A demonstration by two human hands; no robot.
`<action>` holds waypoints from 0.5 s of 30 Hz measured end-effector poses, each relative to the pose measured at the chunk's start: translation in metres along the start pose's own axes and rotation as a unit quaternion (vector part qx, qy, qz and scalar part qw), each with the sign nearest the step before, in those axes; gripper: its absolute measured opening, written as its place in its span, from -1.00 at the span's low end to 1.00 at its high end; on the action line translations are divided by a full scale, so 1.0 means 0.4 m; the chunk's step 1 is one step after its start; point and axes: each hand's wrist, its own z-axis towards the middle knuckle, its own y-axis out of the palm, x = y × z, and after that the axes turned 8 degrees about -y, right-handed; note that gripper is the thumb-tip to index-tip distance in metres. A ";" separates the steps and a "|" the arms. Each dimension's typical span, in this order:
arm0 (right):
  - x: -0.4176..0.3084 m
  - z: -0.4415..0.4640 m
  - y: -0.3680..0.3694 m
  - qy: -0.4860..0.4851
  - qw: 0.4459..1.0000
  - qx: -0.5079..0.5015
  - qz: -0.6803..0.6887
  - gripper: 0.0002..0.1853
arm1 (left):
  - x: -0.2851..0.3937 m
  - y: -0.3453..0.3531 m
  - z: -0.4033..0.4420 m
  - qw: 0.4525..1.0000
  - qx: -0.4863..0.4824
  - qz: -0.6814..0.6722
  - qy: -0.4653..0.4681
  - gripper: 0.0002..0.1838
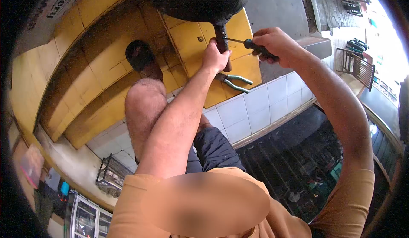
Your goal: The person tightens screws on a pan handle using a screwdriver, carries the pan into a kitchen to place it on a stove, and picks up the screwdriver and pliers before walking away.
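Observation:
A blackened wok (198,1) lies at the top of the view, its dark handle (221,35) pointing toward me. My left hand (215,58) is closed around that handle. In my right hand (277,44) is a screwdriver (250,44) with a dark grip, fingers wrapped round it. Its thin shaft points left and the tip meets the side of the handle, near a small screw or hole; I cannot tell whether it sits in a screw. Just below my left hand, pliers (236,83) with pale green grips rest on the yellow tiles.
Yellow tiled steps (102,63) curve along the left, and my slippered foot (139,55) stands there. White tiles (238,110) face the ledge's side. A dark grooved surface (281,148) lies lower right. Wooden chairs (358,67) stand at the far right, a glass cabinet (85,214) lower left.

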 end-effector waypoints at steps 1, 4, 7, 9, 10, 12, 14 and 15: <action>-0.025 -0.019 0.006 -0.032 0.994 0.054 -0.093 -0.68 | 0.001 0.004 0.000 1.000 0.003 -0.012 -0.003 -0.47; 0.040 -0.004 0.006 -0.455 0.771 0.098 -0.434 -0.59 | -0.005 0.002 0.000 1.000 -0.001 -0.028 -0.006 -0.47; 0.091 -0.021 -0.019 -0.509 0.664 0.011 -0.548 -0.53 | -0.011 0.002 0.005 0.999 -0.010 -0.039 0.003 -0.47; 0.096 -0.021 -0.033 -0.556 0.537 0.018 -0.634 -0.58 | -0.002 -0.004 0.009 1.000 -0.019 -0.024 0.001 -0.47; 0.093 -0.015 -0.029 -0.557 0.536 0.016 -0.634 -0.58 | 0.005 -0.009 0.007 1.000 -0.017 -0.025 0.000 -0.47; 0.092 -0.009 -0.018 -0.539 0.540 0.029 -0.646 -0.64 | 0.004 -0.008 0.001 1.000 -0.006 0.020 -0.008 -0.47; 0.093 -0.012 -0.019 -0.560 0.521 0.025 -0.644 -0.67 | 0.000 -0.004 -0.002 1.000 -0.005 0.023 -0.012 -0.47; 0.090 -0.007 -0.022 -0.582 0.498 0.023 -0.642 -0.70 | 0.004 -0.007 0.004 1.000 0.000 0.025 -0.013 -0.46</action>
